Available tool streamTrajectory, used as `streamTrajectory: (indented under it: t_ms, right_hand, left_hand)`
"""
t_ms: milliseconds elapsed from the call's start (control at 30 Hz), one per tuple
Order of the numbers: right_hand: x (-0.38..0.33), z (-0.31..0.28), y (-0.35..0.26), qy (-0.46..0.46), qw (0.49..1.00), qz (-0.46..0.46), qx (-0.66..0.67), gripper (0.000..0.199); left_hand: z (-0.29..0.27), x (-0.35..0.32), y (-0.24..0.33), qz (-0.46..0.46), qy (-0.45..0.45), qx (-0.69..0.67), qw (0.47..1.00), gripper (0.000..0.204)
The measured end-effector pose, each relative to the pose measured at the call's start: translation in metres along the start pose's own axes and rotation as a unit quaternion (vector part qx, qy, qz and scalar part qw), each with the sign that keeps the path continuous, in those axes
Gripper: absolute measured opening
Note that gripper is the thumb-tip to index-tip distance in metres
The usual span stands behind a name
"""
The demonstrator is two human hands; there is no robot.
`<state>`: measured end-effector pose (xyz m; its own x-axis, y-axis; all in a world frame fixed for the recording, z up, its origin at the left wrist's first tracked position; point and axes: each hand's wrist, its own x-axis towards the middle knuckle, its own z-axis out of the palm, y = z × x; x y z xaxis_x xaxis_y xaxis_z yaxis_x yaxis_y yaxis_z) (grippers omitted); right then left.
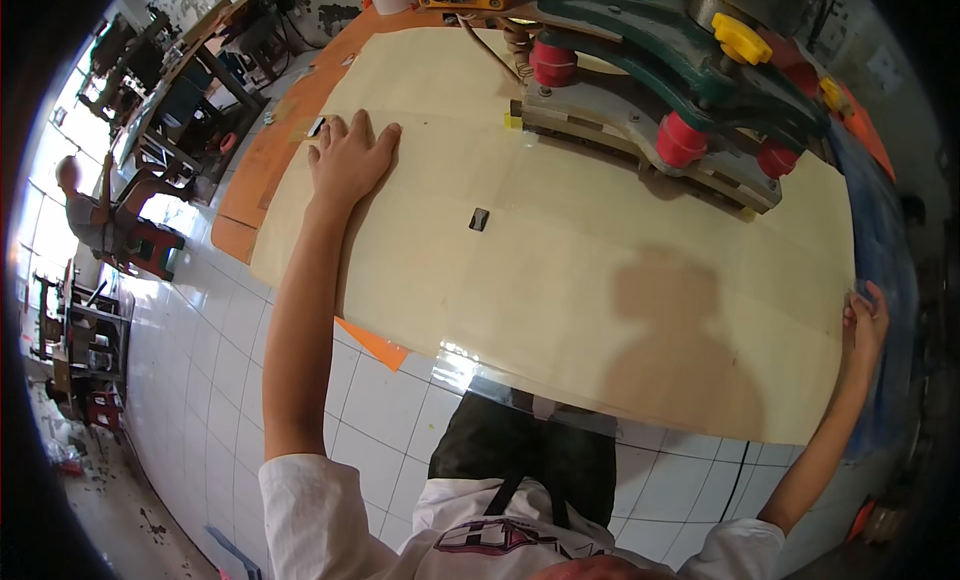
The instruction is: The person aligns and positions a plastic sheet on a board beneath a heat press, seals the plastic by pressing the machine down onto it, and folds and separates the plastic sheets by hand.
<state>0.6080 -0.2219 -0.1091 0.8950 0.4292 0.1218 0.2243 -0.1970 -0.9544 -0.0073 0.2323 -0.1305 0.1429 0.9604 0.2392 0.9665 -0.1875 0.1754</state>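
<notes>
A large beige sheet (560, 270) covers the worktable and hangs over its near side. My left hand (355, 155) lies flat on the sheet's far left part, fingers spread, palm down. At the sheet's right edge, beside blue sheeting (888, 270), my right hand (868, 322) has its fingers curled together. Whatever is between those fingertips is too small to make out. A small dark rectangle (479, 220) shows near the middle of the sheet. Clear plastic (490, 385) sticks out from under the sheet's near edge.
A green press machine (640, 40) with red mounts (682, 140) and a yellow knob (741, 40) overhangs the sheet's far right. An orange tabletop (250, 195) shows at left. Farther left, a person (100, 215) sits on a stool (152, 248) near workbenches.
</notes>
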Motion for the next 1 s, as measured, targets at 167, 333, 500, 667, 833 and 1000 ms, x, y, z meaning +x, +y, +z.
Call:
streamTrajectory:
  t_ms: [167, 333, 500, 667, 833, 1000]
  right_hand:
    - [-0.006, -0.014, 0.004, 0.031, 0.997, 0.015, 0.076, 0.05]
    - [0.011, -0.007, 0.012, 0.044, 0.99, -0.079, -0.109, 0.044]
    - [0.005, 0.001, -0.006, 0.099, 0.936, -0.152, -0.302, 0.03]
    - [-0.004, -0.011, -0.015, 0.198, 0.919, -0.124, -0.318, 0.027]
    - [-0.009, -0.008, -0.018, 0.153, 0.93, -0.093, -0.322, 0.022]
    - [-0.01, -0.003, -0.019, 0.077, 0.928, -0.131, -0.341, 0.02]
  left_hand:
    - [0.0, 0.003, 0.014, 0.014, 0.013, 0.005, 1.0, 0.072]
    - [0.024, 0.024, -0.004, 0.051, 0.039, 0.05, 0.997, 0.065]
    - [0.026, 0.025, -0.02, 0.033, -0.006, 0.029, 0.999, 0.075]
    - [0.028, 0.036, -0.018, 0.023, -0.025, 0.047, 0.998, 0.077]
    - [0.037, 0.044, -0.034, 0.025, -0.023, 0.048, 0.998, 0.078]
    - [0.048, 0.055, -0.053, 0.047, -0.012, 0.049, 0.998, 0.079]
